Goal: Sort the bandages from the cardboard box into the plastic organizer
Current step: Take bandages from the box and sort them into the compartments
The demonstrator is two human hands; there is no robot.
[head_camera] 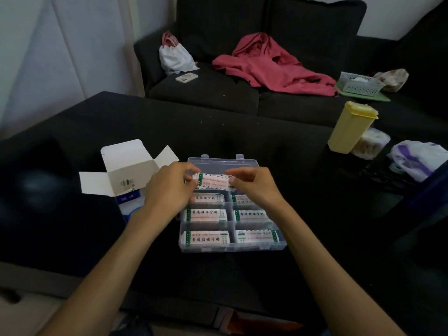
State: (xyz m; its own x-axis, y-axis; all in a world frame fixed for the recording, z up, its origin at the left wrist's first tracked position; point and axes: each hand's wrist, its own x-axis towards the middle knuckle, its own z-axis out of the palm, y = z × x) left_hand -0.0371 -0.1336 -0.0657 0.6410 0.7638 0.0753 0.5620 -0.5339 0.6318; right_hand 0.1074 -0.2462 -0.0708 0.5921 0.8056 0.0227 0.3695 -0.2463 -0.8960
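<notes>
From the head camera we look down on a dark tabletop with a clear plastic organizer near its front middle, lid open toward the far side. We hold a stack of bandages just above the organizer's far row. Our left hand pinches the stack's left end, fingers curled round it, and our right hand pinches its right end the same way. Below the hands we see six compartments, three on each side, each with bandages lying flat in it; the far row under the stack is hidden, so we cannot tell what it holds.

Just left of the organizer stands the cardboard box, its flaps spread open, touching nothing we hold. Toward the tabletop's right edge stand a yellow container and, just beside it, a clear tub. Beyond the far edge is a dark sofa carrying a red garment, a white bag and a phone.
</notes>
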